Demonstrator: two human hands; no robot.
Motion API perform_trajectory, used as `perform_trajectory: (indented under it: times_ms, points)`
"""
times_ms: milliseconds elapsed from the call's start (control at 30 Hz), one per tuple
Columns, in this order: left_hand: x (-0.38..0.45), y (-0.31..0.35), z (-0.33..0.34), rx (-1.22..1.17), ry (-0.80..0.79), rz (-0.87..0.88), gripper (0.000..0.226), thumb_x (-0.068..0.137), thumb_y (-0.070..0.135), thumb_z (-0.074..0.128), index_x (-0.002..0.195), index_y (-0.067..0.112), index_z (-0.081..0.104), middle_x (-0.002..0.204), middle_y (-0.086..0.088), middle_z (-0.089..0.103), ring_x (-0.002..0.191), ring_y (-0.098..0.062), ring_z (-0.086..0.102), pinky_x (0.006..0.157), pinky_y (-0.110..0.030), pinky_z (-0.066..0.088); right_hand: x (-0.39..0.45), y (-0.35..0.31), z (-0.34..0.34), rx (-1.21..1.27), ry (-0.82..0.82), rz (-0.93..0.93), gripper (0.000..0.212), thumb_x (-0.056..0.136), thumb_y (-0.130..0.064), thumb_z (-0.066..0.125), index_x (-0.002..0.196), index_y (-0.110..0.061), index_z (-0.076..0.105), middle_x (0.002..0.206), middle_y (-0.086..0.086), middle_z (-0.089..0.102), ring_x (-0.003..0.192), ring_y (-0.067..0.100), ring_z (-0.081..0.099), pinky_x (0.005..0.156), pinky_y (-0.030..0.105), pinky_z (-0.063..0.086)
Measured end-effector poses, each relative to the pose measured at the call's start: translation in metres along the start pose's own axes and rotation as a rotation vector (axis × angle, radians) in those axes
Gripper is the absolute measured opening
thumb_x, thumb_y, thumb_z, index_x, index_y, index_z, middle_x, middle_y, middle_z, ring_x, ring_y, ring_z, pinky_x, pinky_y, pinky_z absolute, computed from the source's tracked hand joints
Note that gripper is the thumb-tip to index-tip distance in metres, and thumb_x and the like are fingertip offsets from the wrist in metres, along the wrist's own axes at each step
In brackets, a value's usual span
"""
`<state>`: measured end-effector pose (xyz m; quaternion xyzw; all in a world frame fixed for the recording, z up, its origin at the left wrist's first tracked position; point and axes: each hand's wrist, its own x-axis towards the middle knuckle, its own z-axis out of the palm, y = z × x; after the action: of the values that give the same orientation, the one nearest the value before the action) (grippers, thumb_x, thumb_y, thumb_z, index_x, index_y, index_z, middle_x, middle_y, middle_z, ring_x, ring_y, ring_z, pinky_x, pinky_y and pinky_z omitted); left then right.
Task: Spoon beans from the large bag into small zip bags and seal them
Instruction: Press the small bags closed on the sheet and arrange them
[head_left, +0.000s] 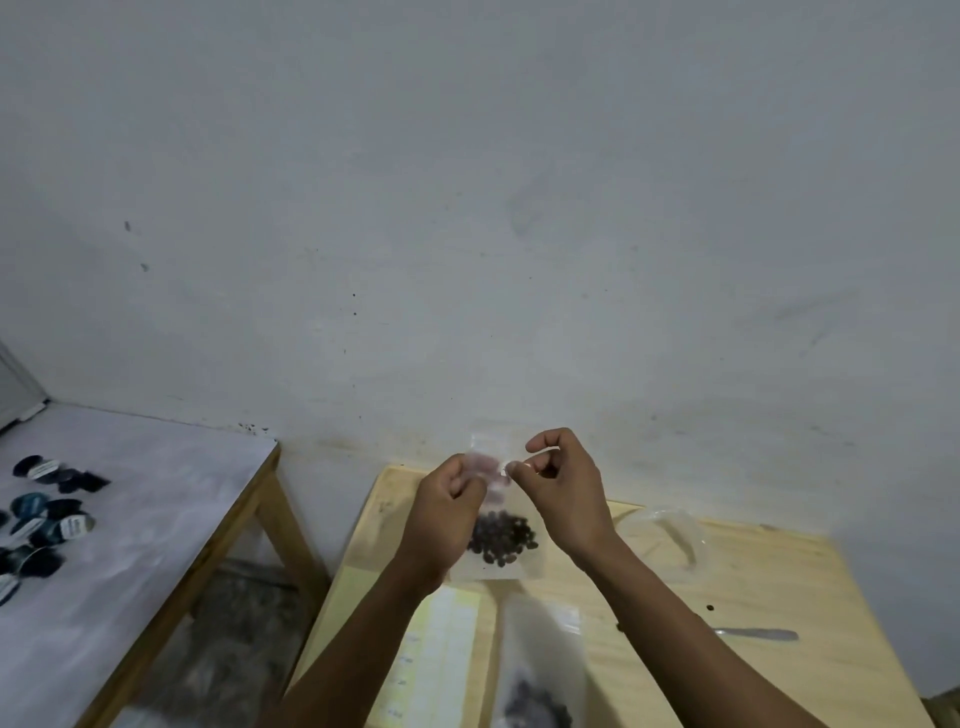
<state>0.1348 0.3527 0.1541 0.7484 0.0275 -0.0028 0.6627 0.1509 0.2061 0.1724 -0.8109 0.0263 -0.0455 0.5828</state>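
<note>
I am holding a small zip bag (501, 525) up above the wooden surface (769, 577), with a dark clump of beans (503, 538) sitting in its lower half. My left hand (448, 512) is pinching the left end of the bag's top edge, fingers clamped on the plastic, and my right hand (563, 486) is pinching the right end, thumb and forefinger closed on the strip. So the spooning for this bag looks finished, and I am judging that I am now working on the seal; the top is blurred, so I cannot tell whether the zip is already pressed shut along its length.

The spoon (758, 634) is lying on the surface to my right, near one stray bean (710, 607). The large bag (540, 675) is lying below my hands, beans showing dark inside it, so more filling may be left. Another clear bag (670, 530) is resting beyond my right wrist; I cannot tell whether it holds anything.
</note>
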Motion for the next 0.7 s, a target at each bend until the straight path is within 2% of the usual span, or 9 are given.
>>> perform_trajectory:
  times_ms: [200,267,367,500,567,700]
  points:
    - [0.002,0.002,0.009,-0.009,0.008,0.007,0.024,0.099,0.009,0.049,0.102,0.023,0.069,0.097,0.012,0.074,0.091,-0.012,0.07,0.075,-0.016,0.052,0.003,0.002,-0.003,-0.011,0.023,0.016,0.026,0.083,-0.021,0.074,0.099,-0.022,0.054,0.08,0.007,0.067,0.065,0.008,0.057,0.062,0.018,0.042]
    - [0.002,0.003,0.011,-0.034,0.002,-0.004,0.023,0.099,0.01,0.05,0.102,0.022,0.069,0.097,0.01,0.074,0.093,-0.009,0.07,0.079,-0.019,0.05,0.003,0.002,-0.003,-0.027,0.034,0.003,0.026,0.083,-0.02,0.073,0.099,-0.023,0.053,0.079,0.006,0.066,0.067,0.009,0.057,0.06,0.015,0.041]
    - [0.004,0.007,0.014,-0.099,-0.018,-0.03,0.018,0.099,0.018,0.054,0.102,0.021,0.071,0.098,0.006,0.075,0.094,-0.013,0.071,0.084,-0.027,0.05,0.004,0.003,-0.002,-0.054,0.056,-0.049,0.027,0.084,-0.019,0.073,0.099,-0.024,0.051,0.076,0.0,0.063,0.066,0.008,0.055,0.057,0.012,0.042]
    - [0.006,0.009,0.016,-0.147,-0.024,-0.028,0.016,0.097,0.023,0.059,0.103,0.019,0.073,0.098,0.004,0.076,0.093,-0.013,0.071,0.086,-0.027,0.05,0.006,0.002,-0.002,-0.066,0.067,-0.076,0.032,0.083,-0.021,0.074,0.102,-0.025,0.049,0.078,-0.001,0.061,0.065,0.007,0.053,0.059,0.015,0.041]
    - [0.008,0.009,0.016,-0.158,-0.009,-0.04,0.015,0.097,0.022,0.06,0.101,0.018,0.073,0.097,0.004,0.076,0.092,-0.011,0.07,0.086,-0.026,0.049,0.005,0.003,-0.001,-0.076,0.095,-0.077,0.041,0.08,-0.027,0.078,0.107,-0.026,0.047,0.084,-0.002,0.058,0.072,0.009,0.053,0.065,0.02,0.042]
    - [0.011,0.007,0.012,-0.156,-0.015,-0.039,0.018,0.097,0.025,0.057,0.1,0.017,0.073,0.098,-0.001,0.075,0.097,-0.017,0.069,0.094,-0.034,0.051,0.008,0.011,-0.002,-0.209,0.245,-0.057,0.078,0.07,-0.049,0.082,0.133,-0.031,0.041,0.114,-0.009,0.044,0.109,0.009,0.037,0.093,0.028,0.037]
